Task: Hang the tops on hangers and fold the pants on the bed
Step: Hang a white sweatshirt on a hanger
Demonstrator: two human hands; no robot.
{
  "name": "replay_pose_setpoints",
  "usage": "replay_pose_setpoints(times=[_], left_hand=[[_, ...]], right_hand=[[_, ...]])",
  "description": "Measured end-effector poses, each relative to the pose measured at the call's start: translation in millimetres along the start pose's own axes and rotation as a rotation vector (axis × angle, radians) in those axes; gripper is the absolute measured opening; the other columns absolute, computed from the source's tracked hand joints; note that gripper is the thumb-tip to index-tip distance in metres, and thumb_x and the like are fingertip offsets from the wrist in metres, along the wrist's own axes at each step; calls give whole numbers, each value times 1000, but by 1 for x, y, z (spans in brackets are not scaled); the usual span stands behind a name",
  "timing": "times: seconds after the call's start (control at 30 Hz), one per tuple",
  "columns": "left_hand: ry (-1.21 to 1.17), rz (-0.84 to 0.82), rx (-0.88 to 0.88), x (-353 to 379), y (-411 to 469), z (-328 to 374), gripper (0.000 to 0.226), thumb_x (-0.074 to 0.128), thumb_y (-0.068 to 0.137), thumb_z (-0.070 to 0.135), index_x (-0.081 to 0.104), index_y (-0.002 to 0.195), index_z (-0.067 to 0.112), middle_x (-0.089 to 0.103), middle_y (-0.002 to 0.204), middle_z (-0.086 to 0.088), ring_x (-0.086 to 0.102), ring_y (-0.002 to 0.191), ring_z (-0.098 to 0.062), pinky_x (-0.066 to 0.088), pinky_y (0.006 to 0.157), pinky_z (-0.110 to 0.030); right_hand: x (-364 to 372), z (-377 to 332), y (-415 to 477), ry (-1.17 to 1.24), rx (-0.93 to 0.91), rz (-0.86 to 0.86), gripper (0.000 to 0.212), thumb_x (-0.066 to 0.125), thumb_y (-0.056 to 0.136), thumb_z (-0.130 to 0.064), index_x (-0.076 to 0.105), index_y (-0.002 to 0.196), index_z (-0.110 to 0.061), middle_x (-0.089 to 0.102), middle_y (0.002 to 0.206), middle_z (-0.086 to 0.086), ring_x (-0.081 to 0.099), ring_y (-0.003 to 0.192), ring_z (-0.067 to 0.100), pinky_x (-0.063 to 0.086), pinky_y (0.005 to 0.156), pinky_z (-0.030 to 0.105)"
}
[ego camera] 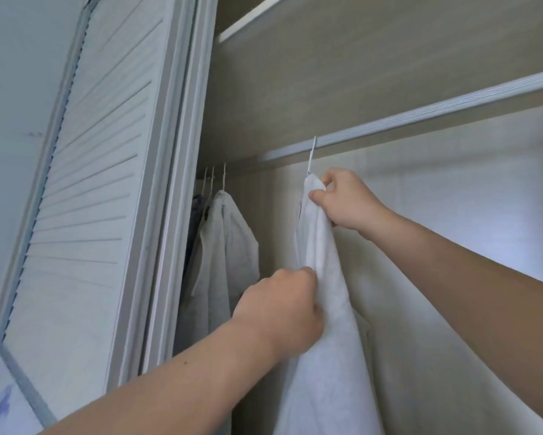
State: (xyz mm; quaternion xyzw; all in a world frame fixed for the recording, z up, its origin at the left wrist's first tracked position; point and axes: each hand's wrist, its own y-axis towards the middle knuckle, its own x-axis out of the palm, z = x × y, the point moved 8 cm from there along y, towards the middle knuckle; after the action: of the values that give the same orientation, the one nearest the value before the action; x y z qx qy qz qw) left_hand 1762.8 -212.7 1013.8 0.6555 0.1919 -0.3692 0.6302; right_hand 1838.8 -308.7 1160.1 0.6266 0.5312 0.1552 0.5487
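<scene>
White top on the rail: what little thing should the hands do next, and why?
Probably slide the white top left along the rail toward the grey top. Its hook already sits over the rail, the right hand pinches the collar, the left hand grips the front edge, and a gap separates it from the other hung clothes.

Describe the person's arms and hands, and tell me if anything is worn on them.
Both are bare. The left hand and right hand show no gloves or visible rings, and neither wrist carries a watch or band. No sleeve covers the left forearm or right forearm in the part in view.
</scene>
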Motion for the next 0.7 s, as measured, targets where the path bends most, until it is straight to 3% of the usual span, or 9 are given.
replay_pose_setpoints(times=[0.17, 0.23, 0.3, 0.37, 0.43, 0.53, 0.7], left_hand=[[102, -40, -139, 1, 5, -46, 31, 51, 97, 25, 34, 72, 26, 48, 77, 4, 45, 61, -13, 30, 50, -27], [139, -58, -211, 4, 10, -66, 29, 51, 97, 21, 35, 72, 24, 46, 78, 4, 45, 62, -14, 34, 53, -29], [178, -77, -282, 9, 15, -86, 26, 51, 95, 17, 37, 74, 21, 47, 80, 2, 49, 65, -17, 39, 57, -32], [194, -91, -348, 14, 19, -104, 19, 51, 95, 13, 43, 80, 20, 50, 83, 0, 55, 72, -20, 45, 61, -34], [186, -84, -400, 16, 23, -117, 7, 51, 96, 12, 53, 94, 17, 56, 91, -2, 61, 81, -23, 53, 69, -36], [202, -93, -452, 20, 31, -128, 17, 49, 98, 9, 58, 112, 13, 63, 102, -6, 65, 90, -27, 57, 81, -38], [308, -122, -471, 30, 42, -135, 20, 51, 100, 8, 59, 118, 12, 66, 110, -9, 67, 96, -29, 58, 84, -39]], right_hand=[[56, 11, 27, 62, -19, -19, 21, 62, 95, -20, 60, 98, 1, 54, 72, 4, 60, 76, 33, 51, 67, 37], [82, 13, 38, 72, -37, -34, 18, 62, 95, -20, 60, 95, -2, 52, 71, 0, 56, 77, 28, 40, 66, 31], [106, 17, 49, 87, -42, -58, 18, 62, 95, -19, 60, 96, -2, 52, 74, 0, 55, 79, 27, 39, 67, 31], [130, 21, 59, 105, -35, -91, 19, 62, 96, -19, 59, 97, -1, 54, 76, 4, 57, 74, 28, 46, 67, 35], [151, 26, 69, 124, -20, -124, 18, 61, 96, -19, 58, 97, -2, 55, 75, 7, 57, 62, 30, 51, 58, 38], [177, 31, 82, 145, -7, -165, 15, 60, 97, -19, 59, 97, -4, 58, 76, 10, 60, 56, 31, 46, 43, 30], [205, 35, 96, 183, -3, -184, 9, 63, 96, -18, 57, 93, -13, 60, 83, 13, 58, 53, 27, 38, 30, 21]])
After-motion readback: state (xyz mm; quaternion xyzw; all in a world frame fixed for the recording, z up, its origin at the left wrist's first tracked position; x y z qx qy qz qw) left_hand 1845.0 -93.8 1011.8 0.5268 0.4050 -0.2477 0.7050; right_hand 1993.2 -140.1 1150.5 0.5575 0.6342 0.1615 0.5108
